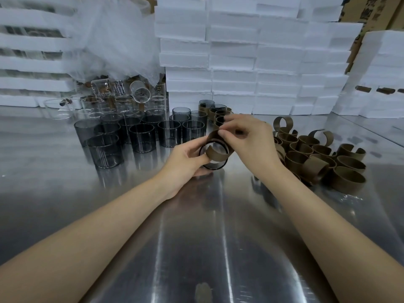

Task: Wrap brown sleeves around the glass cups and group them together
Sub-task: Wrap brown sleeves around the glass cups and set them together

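Observation:
My left hand (185,161) grips a dark glass cup (215,166) tilted toward me just above the steel table. A brown sleeve (216,153) curls partly around the cup's rim, and my right hand (247,138) pinches its upper edge from the right. Several bare smoky glass cups (140,136) stand in a cluster to the left. Behind my hands, several cups wearing brown sleeves (218,115) stand together. A pile of loose curled brown sleeves (317,158) lies to the right.
Clear glass cups (122,99) lie and stand at the back left under white netting (113,40). Stacked white foam boxes (251,62) wall off the back. The steel table (196,248) stretches toward me between my forearms.

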Motion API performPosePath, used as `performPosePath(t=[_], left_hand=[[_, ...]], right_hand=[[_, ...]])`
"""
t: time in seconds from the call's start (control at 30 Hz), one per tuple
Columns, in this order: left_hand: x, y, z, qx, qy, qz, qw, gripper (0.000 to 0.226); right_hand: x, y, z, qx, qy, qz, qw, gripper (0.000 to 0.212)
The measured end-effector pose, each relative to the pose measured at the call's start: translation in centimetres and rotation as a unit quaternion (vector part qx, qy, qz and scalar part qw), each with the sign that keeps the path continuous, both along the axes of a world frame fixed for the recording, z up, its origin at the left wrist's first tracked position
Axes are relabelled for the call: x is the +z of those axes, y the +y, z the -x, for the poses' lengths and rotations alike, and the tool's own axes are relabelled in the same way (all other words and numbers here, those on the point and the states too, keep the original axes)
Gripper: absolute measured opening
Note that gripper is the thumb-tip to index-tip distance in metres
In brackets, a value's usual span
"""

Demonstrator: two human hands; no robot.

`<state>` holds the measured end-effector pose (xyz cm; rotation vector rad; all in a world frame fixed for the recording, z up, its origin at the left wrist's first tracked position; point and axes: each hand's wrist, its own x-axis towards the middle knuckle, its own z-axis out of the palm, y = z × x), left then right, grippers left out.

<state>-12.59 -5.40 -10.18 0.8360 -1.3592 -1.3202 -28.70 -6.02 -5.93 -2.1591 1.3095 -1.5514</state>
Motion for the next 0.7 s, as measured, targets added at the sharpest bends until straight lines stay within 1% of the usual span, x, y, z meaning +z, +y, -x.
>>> performPosePath(t=[0.1, 0.2, 0.23, 0.27, 0.33, 0.37, 0.4, 0.43, 0.5, 0.53, 0.57, 0.63, 0.7], left_hand=[[0.2, 0.1, 0.0, 0.011, -0.003, -0.011, 1.0, 0.05], [0.8, 0.1, -0.1, 0.001, 0.043, -0.056, 0.997, 0.042], [0.8, 0.1, -0.1, -0.002, 0.05, -0.063, 0.997, 0.038], [0.9, 0.2, -0.1, 0.001, 0.043, -0.061, 0.997, 0.038], [0.7, 0.2, 0.0, 0.009, 0.022, -0.041, 0.999, 0.044], [0.6, 0.3, 0.0, 0.011, 0.014, -0.028, 0.999, 0.046], [0.5, 0.3, 0.0, 0.012, 0.006, -0.017, 1.0, 0.049], [0.5, 0.3, -0.1, 0.012, 0.002, -0.009, 1.0, 0.052], [0.5, 0.3, -0.1, 0.022, -0.003, 0.001, 1.0, 0.055], [0.5, 0.3, 0.0, 0.029, -0.003, 0.006, 1.0, 0.055], [0.4, 0.3, 0.1, 0.035, -0.004, 0.011, 0.999, 0.055], [0.2, 0.3, 0.2, 0.04, -0.006, 0.021, 0.999, 0.05], [0.1, 0.2, 0.1, 0.046, -0.006, 0.026, 0.999, 0.039]], right_hand=[[-0.3, 0.0, 0.0, 0.014, 0.009, -0.019, 1.0, 0.021], [-0.6, -0.1, 0.0, 0.016, 0.031, 0.009, 0.999, 0.025], [-0.6, 0.0, 0.1, 0.022, 0.051, 0.03, 0.998, 0.026], [-0.5, 0.1, 0.2, 0.035, 0.087, 0.062, 0.994, 0.027], [-0.6, 0.1, 0.5, 0.066, 0.189, 0.138, 0.97, 0.031], [-0.8, 0.1, 0.4, 0.076, 0.218, 0.162, 0.959, 0.031], [-0.9, 0.0, 0.3, 0.076, 0.211, 0.165, 0.96, 0.029], [-0.9, 0.0, 0.2, 0.068, 0.172, 0.15, 0.971, 0.026], [-0.7, 0.1, 0.0, 0.051, 0.08, 0.091, 0.991, 0.02], [-0.7, 0.1, -0.1, 0.043, 0.066, 0.058, 0.995, 0.017], [-0.8, 0.1, -0.2, 0.032, 0.08, 0.026, 0.996, 0.021], [-1.1, 0.2, -0.5, 0.023, 0.124, -0.038, 0.991, 0.039], [-1.3, 0.3, -0.9, 0.044, 0.13, -0.087, 0.987, 0.042]])
